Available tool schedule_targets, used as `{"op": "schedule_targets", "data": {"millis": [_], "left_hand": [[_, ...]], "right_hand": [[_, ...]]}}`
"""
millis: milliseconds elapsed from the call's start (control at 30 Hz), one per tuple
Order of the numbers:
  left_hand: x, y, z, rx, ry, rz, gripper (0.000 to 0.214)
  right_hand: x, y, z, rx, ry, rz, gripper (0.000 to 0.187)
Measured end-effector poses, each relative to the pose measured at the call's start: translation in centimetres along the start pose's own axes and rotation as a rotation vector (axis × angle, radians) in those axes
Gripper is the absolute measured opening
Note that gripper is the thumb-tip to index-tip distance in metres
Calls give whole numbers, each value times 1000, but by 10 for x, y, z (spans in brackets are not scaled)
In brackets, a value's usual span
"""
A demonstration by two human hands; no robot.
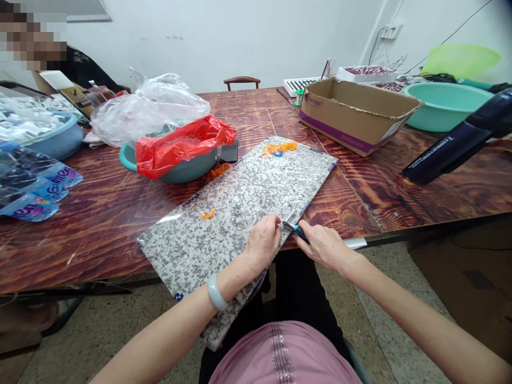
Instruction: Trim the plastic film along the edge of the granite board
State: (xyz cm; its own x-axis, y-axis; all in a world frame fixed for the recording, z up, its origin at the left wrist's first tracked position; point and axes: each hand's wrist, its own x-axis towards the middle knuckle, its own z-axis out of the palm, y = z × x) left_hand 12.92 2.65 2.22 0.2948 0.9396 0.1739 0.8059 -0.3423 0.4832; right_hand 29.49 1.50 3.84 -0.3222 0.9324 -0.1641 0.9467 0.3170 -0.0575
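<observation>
- One grip, the right hand (322, 245), wraps the tool (301, 233) at the board's (240, 197) edge, likely for control.
- Left hand (263, 240): fingertips pinched beside its tip, contents hidden.
- Orange pieces (285, 146) lie handy there.

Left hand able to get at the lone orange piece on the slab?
Likely yes: only bare speckled slab shows between the left hand and the lone orange piece; the tool in the right hand lies on the other side.
</observation>
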Motion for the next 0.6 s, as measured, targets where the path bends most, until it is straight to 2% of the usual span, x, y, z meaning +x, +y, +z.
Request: {"op": "schedule_targets", "data": {"millis": [600], "left_hand": [[1, -3, -3, -56, -79, 26, 4]], "right_hand": [[4, 1, 2, -74, -61, -37, 21]]}}
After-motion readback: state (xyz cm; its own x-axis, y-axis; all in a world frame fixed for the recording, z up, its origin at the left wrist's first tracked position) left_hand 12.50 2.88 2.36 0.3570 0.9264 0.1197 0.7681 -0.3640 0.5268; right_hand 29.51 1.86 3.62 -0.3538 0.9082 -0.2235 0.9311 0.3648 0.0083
